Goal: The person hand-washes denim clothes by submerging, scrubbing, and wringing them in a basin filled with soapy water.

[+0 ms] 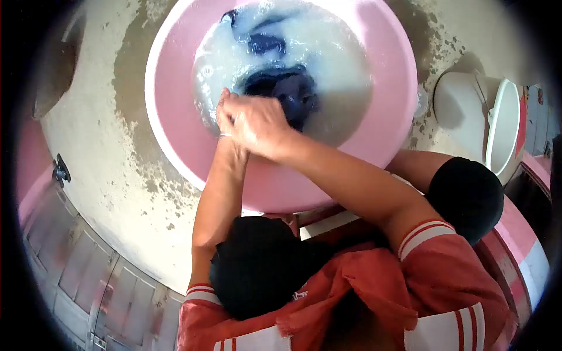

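Note:
My left hand (pixel 225 117) and my right hand (pixel 257 120) are pressed together over the near left part of a large pink basin (pixel 172 93). The right lies partly across the left, slightly blurred, with its fingers curled in. Both are closed at the edge of a bunched dark blue cloth (pixel 290 93), which spreads away from under them into cloudy, sudsy water (pixel 342 76). The grip on the cloth itself is mostly hidden. Farther out, another dark blue piece of fabric (pixel 266 44) shows at the surface; whether it belongs to the same cloth I cannot tell.
A white bucket (pixel 468 111) lies tipped on its side to the right of the basin. Wet patches (pixel 137 76) mark the concrete floor around it. My knees (pixel 465 199) are close to the basin's near rim. Grey panelled doors (pixel 99 275) stand at the lower left.

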Tool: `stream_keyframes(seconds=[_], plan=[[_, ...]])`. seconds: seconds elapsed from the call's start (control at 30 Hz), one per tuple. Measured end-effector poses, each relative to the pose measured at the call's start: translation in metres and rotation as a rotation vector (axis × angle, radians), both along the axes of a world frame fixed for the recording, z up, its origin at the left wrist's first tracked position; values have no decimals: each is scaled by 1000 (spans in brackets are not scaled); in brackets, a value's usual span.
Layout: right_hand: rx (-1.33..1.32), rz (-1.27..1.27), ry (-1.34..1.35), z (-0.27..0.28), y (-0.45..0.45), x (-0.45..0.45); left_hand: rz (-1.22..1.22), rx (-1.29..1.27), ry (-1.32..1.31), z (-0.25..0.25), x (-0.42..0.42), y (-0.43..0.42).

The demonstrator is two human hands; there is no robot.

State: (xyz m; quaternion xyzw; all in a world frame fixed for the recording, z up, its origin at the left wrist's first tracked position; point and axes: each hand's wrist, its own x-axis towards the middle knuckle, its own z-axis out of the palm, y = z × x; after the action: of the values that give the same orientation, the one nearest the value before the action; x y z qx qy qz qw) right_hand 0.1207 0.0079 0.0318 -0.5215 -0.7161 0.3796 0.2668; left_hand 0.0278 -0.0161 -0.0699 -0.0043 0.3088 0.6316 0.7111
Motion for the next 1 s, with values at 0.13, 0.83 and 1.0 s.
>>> stream_keyframes(seconds=[0.13, 0.83, 1.0], plan=[[-259, 18, -349, -36, 36, 6, 14, -453, 304, 34, 15, 4], [-488, 117, 15, -86, 56, 135, -423, -474, 449, 51, -34, -17], [-173, 121, 194, -49, 65, 106, -399, -507, 403, 59, -28, -22]])
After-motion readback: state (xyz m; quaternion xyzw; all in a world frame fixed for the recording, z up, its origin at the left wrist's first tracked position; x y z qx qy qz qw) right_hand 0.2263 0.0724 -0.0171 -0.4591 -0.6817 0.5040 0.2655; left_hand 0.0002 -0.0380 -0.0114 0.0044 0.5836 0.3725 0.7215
